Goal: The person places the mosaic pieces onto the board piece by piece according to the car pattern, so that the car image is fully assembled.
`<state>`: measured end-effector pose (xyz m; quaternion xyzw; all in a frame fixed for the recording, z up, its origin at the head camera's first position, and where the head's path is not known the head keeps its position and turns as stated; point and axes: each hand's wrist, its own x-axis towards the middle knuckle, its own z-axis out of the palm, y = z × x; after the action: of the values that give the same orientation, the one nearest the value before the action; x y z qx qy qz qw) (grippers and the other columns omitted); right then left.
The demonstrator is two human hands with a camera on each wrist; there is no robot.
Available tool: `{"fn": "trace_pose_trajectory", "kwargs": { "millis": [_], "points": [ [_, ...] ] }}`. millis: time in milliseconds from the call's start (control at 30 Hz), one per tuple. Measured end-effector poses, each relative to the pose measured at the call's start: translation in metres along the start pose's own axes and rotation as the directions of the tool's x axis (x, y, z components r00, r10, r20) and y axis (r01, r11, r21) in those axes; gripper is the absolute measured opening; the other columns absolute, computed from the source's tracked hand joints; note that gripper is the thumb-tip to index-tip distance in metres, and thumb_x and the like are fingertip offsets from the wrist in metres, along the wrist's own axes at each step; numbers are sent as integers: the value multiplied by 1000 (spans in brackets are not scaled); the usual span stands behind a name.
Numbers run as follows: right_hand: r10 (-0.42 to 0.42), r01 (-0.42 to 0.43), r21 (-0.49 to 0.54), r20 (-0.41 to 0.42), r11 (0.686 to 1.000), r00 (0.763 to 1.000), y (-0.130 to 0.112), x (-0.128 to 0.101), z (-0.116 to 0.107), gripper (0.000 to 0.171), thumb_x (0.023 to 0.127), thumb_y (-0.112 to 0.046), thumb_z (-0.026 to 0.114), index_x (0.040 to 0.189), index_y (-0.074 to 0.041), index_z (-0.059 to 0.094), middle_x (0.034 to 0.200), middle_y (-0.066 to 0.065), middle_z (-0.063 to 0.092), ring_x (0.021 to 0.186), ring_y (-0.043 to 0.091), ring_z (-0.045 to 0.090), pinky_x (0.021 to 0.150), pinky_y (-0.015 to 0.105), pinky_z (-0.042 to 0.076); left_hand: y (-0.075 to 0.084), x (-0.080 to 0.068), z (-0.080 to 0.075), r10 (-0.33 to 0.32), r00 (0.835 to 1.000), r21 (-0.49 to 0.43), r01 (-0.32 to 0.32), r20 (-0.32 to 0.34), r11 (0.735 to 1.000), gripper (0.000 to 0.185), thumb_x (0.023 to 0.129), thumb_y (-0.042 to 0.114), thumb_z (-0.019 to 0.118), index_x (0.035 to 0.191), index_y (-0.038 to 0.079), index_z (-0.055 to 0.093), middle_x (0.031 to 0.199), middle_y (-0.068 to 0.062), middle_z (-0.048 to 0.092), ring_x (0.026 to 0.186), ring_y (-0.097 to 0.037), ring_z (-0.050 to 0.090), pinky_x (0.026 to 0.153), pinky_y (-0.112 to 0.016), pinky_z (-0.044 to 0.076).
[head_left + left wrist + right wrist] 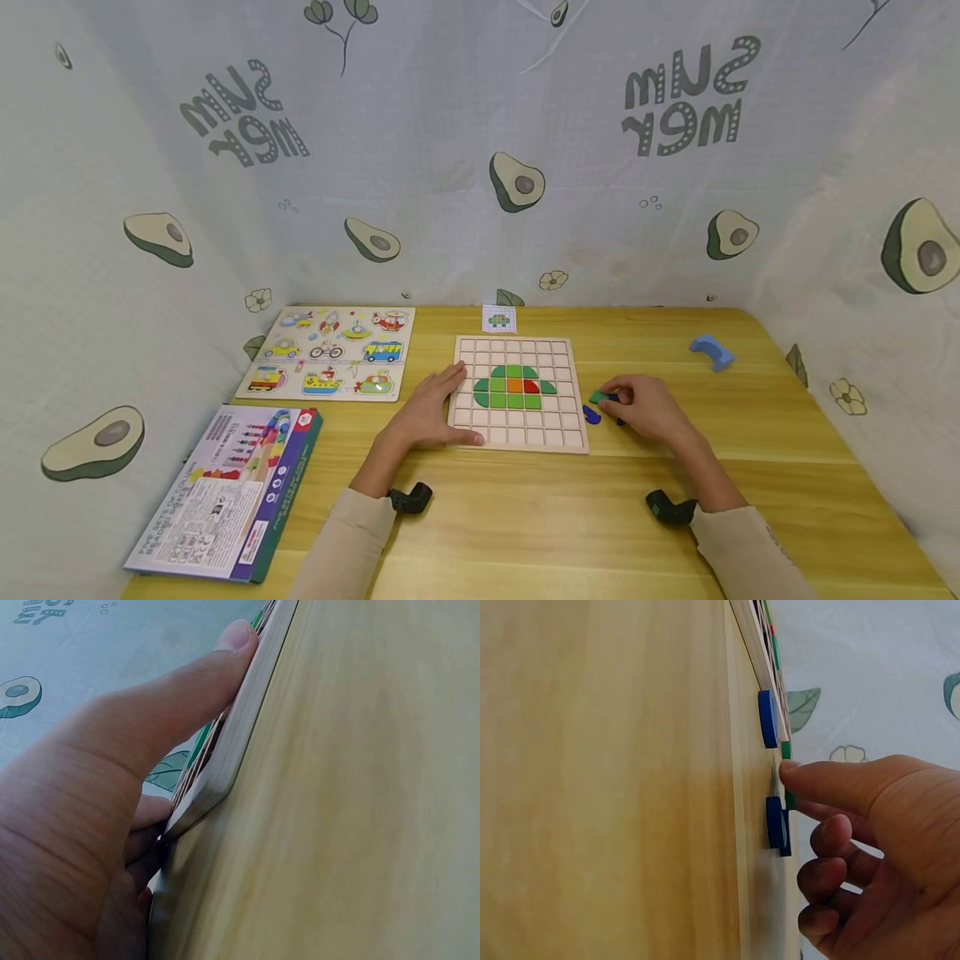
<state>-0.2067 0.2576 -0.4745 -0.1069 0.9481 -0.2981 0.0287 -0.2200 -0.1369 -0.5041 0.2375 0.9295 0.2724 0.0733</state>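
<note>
On the far left of the wooden tabletop (525,517) lies a boxed toy set (225,492), and beyond it a vehicle peg puzzle (330,352). Centre: a pale grid board (517,392) carrying a partly filled mosaic of green tiles (513,387), with one orange and one red tile among them. Small pattern card (498,318) sits just behind the board. Left hand (427,410) lies flat, fingers straight and spread, on the board's left edge; the wrist view shows the thumb (187,682) pressed along the board's rim. Right hand (647,407) rests just right of the board, fingers curled, index fingertip (795,771) touching a green tile (598,397) at the board's edge; whether it pinches the tile cannot be told. Two blue tiles (768,718) lie on the tabletop close by, one just beside the fingers. Farther right, well apart, a blue arch block (712,351).
</note>
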Motion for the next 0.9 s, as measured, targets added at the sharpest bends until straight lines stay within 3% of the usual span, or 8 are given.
{"fn": "trace_pose_trajectory", "kwargs": {
  "millis": [267, 500, 900],
  "points": [
    [-49, 49, 20, -22, 999, 999, -9, -1, 3, 26, 97, -22, 73, 115, -4, 75, 65, -2, 47, 55, 12, 39, 56, 25, 33, 0, 1, -2, -9, 1000, 11, 9, 18, 1000, 121, 73, 67, 82, 165, 11, 26, 174, 0, 17, 161, -24, 18, 132, -46, 13],
    [-43, 43, 45, -9, 998, 999, -19, 3, 7, 24, 96, -21, 74, 115, -6, 75, 64, -2, 45, 57, 13, 39, 58, 25, 33, -1, 1, -1, -7, 1000, 19, 7, 17, 1000, 122, 73, 68, 81, 165, 11, 24, 174, 1, 16, 161, -23, 17, 133, -46, 12],
    [-100, 97, 45, 83, 994, 992, -37, 13, 20, 21, 96, -22, 74, 111, -9, 76, 65, -4, 46, 59, 12, 40, 57, 23, 32, 1, 0, -2, -8, 1000, 11, 8, 15, 1000, 122, 73, 67, 82, 165, 11, 25, 174, 0, 18, 161, -23, 18, 132, -46, 12]
  ]
}}
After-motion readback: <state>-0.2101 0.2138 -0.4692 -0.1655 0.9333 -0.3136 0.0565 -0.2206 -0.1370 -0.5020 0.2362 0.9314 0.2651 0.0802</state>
